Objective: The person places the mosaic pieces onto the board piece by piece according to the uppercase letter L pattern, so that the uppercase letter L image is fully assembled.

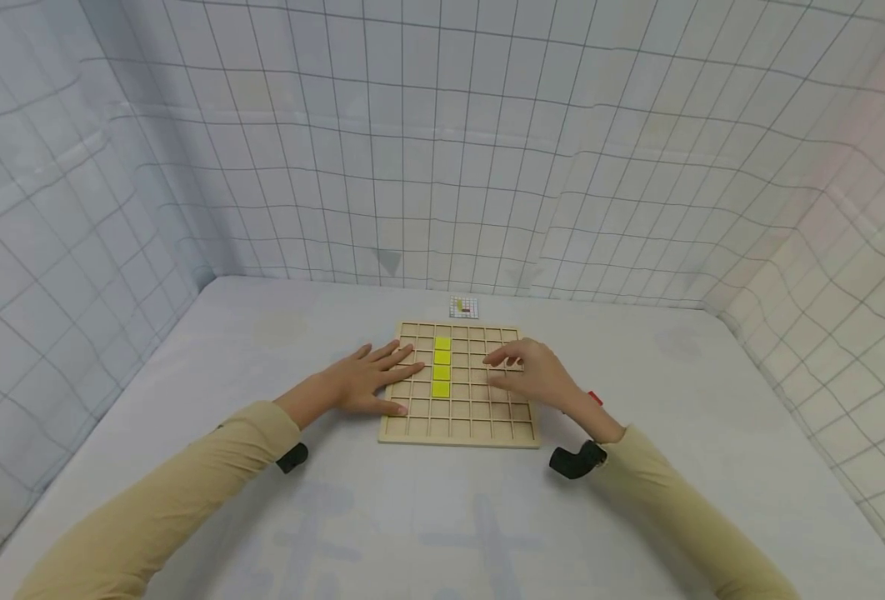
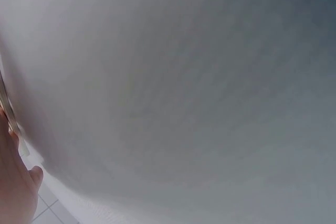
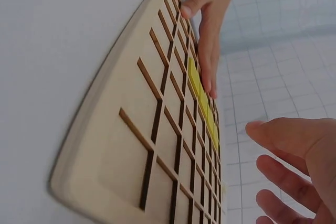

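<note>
A pale wooden grid board (image 1: pixel 459 432) lies flat on the white table. Four-sided yellow tiles (image 1: pixel 441 372), several of them, form a straight column in its cells, left of the middle. My left hand (image 1: pixel 360 381) rests with spread fingers over the board's left edge, fingertips short of the tiles. Over the board's right side hovers my right hand (image 1: pixel 536 377), thumb and fingers apart and loosely bent. The right wrist view shows nothing between the right thumb (image 3: pixel 289 132) and fingers. In the left wrist view only part of the left hand (image 2: pixel 18 192) appears, at the lower left.
Behind the board lies a small card (image 1: pixel 463 307) printed with a grid and coloured squares. A red piece (image 1: pixel 595 398) sits right of the board, partly hidden by the right wrist. White gridded cloth walls (image 1: pixel 442 167) enclose the table at the back and sides.
</note>
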The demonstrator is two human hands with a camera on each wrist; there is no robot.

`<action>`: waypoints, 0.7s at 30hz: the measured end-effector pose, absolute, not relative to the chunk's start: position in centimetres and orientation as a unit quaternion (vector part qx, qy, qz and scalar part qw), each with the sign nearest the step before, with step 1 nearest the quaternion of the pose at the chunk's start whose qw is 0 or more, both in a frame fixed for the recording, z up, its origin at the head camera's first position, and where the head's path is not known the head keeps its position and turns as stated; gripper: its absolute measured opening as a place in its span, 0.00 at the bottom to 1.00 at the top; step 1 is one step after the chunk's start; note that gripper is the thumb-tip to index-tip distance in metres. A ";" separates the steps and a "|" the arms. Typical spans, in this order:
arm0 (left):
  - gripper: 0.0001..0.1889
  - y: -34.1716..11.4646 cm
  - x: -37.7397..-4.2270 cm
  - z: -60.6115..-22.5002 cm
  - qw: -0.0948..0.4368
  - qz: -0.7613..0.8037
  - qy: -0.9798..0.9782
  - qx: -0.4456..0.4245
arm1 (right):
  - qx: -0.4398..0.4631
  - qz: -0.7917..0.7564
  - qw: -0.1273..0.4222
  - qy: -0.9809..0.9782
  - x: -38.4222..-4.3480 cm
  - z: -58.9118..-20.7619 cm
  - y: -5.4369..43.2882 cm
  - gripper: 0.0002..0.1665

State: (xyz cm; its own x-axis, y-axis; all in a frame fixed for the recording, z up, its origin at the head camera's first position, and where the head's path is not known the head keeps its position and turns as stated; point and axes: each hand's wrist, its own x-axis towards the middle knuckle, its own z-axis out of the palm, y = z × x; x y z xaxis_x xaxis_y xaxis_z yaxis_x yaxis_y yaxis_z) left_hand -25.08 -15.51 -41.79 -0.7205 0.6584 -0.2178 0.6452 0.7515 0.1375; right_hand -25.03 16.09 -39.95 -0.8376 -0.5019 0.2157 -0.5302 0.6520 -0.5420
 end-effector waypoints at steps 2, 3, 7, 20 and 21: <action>0.42 -15.5 -25.1 -41.8 0.127 0.030 0.926 0.354 | 0.288 0.309 0.030 -0.906 -25.1 -39.8 17.2 0.17; 0.42 -15.5 -25.1 -41.8 0.127 0.030 0.926 0.354 | 0.289 0.309 0.034 -0.905 -25.1 -39.8 17.7 0.17; 0.42 -15.5 -25.1 -41.9 0.129 0.035 0.925 0.356 | 0.297 0.309 0.045 -0.902 -25.1 -39.5 20.0 0.18; 0.42 -15.6 -25.2 -41.8 0.124 0.032 0.924 0.361 | 0.252 0.292 -0.006 -0.922 -24.7 -40.0 26.2 0.19; 0.42 -15.6 -25.2 -41.8 0.125 0.030 0.923 0.362 | 0.249 0.289 -0.010 -0.924 -24.7 -40.1 26.6 0.19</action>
State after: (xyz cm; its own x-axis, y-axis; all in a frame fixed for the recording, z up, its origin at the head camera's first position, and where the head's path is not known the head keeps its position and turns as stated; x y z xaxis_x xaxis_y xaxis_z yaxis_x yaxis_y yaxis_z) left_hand -25.20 -15.63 -41.82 -0.7069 0.6758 -0.2088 0.6607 0.7363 0.1459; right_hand -24.65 26.60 -40.13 -0.8756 -0.4664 0.1256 -0.4548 0.7083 -0.5399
